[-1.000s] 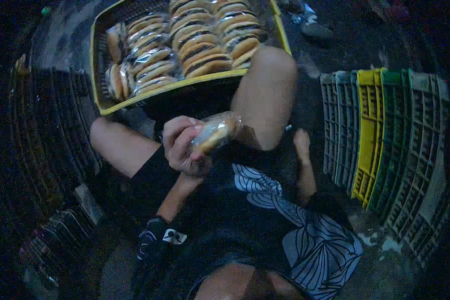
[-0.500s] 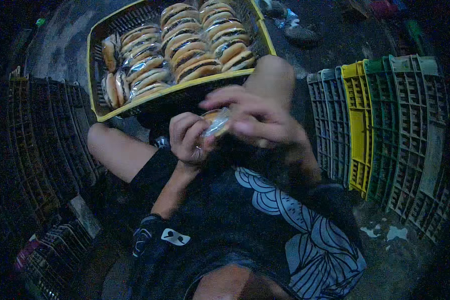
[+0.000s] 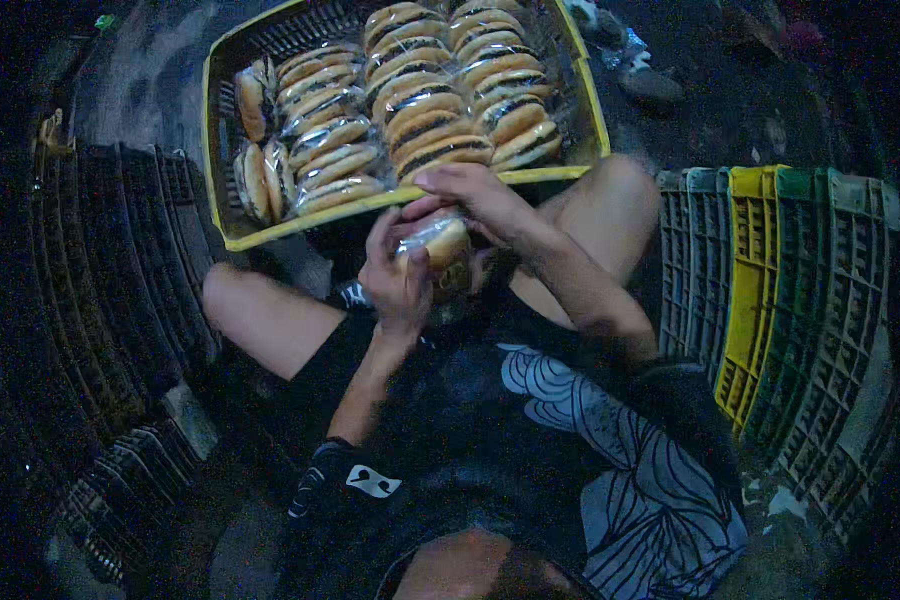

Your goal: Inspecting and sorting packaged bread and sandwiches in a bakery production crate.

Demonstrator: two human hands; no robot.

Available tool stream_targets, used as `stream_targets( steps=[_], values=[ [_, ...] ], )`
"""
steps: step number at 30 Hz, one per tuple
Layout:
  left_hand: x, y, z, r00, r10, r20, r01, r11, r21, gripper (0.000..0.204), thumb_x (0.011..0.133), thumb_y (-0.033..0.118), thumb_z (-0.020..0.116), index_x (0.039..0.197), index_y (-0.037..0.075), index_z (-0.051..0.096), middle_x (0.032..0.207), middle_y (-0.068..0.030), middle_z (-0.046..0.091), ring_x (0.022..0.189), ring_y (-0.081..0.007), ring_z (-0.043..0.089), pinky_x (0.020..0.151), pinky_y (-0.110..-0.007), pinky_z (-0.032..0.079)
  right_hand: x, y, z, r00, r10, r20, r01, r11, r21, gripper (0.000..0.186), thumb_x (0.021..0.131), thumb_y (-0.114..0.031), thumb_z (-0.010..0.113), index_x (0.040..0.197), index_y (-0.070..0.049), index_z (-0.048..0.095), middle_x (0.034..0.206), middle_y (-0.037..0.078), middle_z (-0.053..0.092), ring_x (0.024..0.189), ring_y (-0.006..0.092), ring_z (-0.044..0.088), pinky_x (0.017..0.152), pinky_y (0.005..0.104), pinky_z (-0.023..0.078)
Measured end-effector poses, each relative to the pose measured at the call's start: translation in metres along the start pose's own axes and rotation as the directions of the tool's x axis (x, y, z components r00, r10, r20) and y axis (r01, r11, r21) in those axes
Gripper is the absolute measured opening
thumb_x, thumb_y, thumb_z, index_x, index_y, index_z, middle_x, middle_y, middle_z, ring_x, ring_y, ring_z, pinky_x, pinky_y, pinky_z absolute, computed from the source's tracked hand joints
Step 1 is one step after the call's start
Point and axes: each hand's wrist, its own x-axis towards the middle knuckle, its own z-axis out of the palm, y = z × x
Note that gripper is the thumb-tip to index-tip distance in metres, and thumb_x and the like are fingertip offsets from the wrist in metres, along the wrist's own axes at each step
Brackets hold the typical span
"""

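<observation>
Between my knees my left hand [image 3: 397, 280] grips a bun in clear plastic [image 3: 436, 240], fingers wrapped round its left side. My right hand [image 3: 475, 200] reaches over from the right, its fingers curled on the top and back of the same package. Just beyond my hands is a black crate with a yellow rim [image 3: 410, 193], holding several rows of bagged buns [image 3: 425, 130] with dark filling; a few buns at the left end [image 3: 255, 180] stand on edge.
Dark stacked crates [image 3: 110, 270] line the left, with more [image 3: 135, 480] lower left. Grey, yellow [image 3: 750, 290] and green crates stand in a row on the right. Small grey objects [image 3: 645, 85] lie on the dark floor beyond the bun crate. My bent legs [image 3: 265, 315] flank my hands.
My right hand has come up from my right side onto the held bun package. My left hand has turned the package more upright. The whole view has shifted slightly.
</observation>
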Motion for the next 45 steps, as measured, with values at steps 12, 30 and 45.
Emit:
stream_targets(
  steps=[12,30,45],
  values=[
    [0.255,-0.124,-0.012,0.950,0.305,-0.062,-0.269,0.905,0.331,0.040,0.079,0.027,0.052,0.106,-0.001,0.046,0.100,-0.0163,0.053,0.092,-0.0262,0.050,0.080,-0.032,0.038,-0.001,-0.022,-0.015,0.789,-0.588,-0.178,0.277,0.599,-0.751,0.054,0.071,-0.025,0.061,0.111,0.004,0.038,0.103,0.022,0.050,0.097,0.0308,0.049,0.084,0.0354,0.038],
    [0.095,0.022,-0.026,0.682,0.508,0.526,-0.641,0.762,0.095,0.013,0.073,0.010,0.055,0.086,0.009,0.058,0.107,-0.0103,0.054,0.108,-0.0247,0.045,0.088,-0.043,0.034,-0.073,-0.001,-0.035,0.910,-0.402,-0.105,0.415,0.887,0.203,0.064,0.081,-0.048,0.035,0.121,0.001,0.032,0.111,0.014,0.046,0.098,0.0214,0.047,0.085,0.0314,0.039],
    [-0.026,0.054,-0.050,0.789,-0.213,0.577,0.615,0.272,-0.740,0.082,0.062,0.017,0.071,0.125,0.002,0.021,0.123,-0.0129,0.034,0.114,-0.0211,0.033,0.094,-0.035,0.029,-0.137,0.050,0.029,0.748,-0.646,-0.151,0.614,0.760,-0.211,0.016,0.084,-0.019,0.047,0.081,-0.004,0.050,0.073,0.002,0.051,0.068,0.0096,0.048,0.061,0.0247,0.041]
  ],
)
